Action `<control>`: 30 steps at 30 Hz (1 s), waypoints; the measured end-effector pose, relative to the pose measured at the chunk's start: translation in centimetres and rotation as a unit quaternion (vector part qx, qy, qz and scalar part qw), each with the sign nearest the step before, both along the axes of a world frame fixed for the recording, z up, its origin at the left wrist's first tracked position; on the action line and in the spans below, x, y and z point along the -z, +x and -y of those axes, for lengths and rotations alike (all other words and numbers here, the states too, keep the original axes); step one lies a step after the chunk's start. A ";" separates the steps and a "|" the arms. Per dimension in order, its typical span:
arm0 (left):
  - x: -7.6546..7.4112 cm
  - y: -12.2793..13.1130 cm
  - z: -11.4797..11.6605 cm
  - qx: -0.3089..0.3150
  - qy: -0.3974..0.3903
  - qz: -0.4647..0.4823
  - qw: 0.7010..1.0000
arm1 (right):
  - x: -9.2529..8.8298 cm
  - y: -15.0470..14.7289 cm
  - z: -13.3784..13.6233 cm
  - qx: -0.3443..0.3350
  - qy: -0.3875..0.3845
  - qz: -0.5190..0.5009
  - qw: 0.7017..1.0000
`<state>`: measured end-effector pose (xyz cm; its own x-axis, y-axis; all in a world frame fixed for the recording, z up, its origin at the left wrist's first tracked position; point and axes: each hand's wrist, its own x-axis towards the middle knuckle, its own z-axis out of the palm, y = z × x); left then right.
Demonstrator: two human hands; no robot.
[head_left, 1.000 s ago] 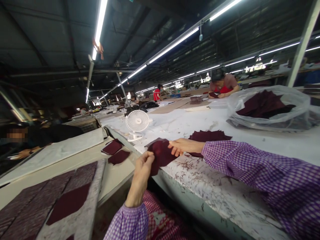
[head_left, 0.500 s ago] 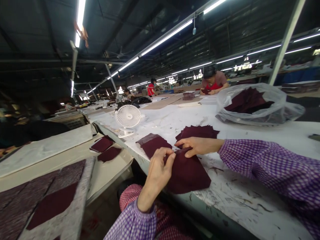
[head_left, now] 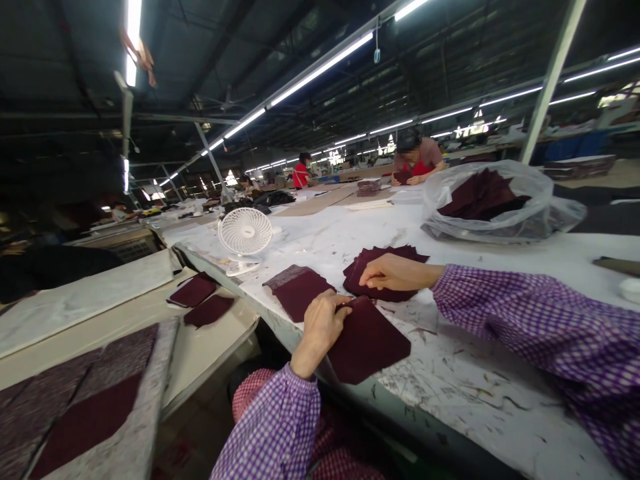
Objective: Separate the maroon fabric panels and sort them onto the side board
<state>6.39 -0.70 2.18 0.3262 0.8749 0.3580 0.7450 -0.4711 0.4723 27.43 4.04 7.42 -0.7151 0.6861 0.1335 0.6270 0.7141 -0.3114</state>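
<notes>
My left hand [head_left: 323, 327] is closed, thumb and fingers pinching the upper edge of a dark maroon fabric piece [head_left: 373, 343]. That piece lies flat at the table's near edge, its lower end hanging slightly over. Above a fanned pile of maroon fabric pieces [head_left: 367, 259], my right hand [head_left: 393, 272] has its fingers bent and pressed together; whatever they hold is hidden. Left of it, another stack of maroon pieces [head_left: 300, 293] rests partly behind my left hand, with a speckled strip at its far end.
A white fan [head_left: 245, 232] stands at the table's left edge. A clear plastic bag [head_left: 547, 210] holds more maroon pieces. On a lower table at left lie maroon pieces [head_left: 210, 311] and a board [head_left: 163, 360]. Across the white table [head_left: 475, 320], a person [head_left: 423, 157] leans over.
My right hand has left the near piece's top edge and moved back onto the fanned pile, fingers drawn together. My left hand stays at the edge. The view has shifted slightly.
</notes>
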 end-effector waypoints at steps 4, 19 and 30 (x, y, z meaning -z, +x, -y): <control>0.0 0.0 0.1 0.002 -0.001 0.000 1.000 | 0.8 -0.2 -0.3 -0.047 0.025 0.021 0.998; 1.0 -0.2 -0.4 0.019 0.009 0.040 0.999 | 1.7 -1.0 0.6 -0.011 0.084 0.069 0.994; 1.3 -0.4 -0.3 0.062 0.090 -0.047 0.993 | 3.8 -0.3 2.2 -0.116 0.329 0.206 0.914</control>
<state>6.00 -0.45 0.89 0.4668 0.7511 0.4669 0.7134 -0.6318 0.3031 27.17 1.84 3.60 -0.9139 0.3775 0.1491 0.4019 0.7905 0.4622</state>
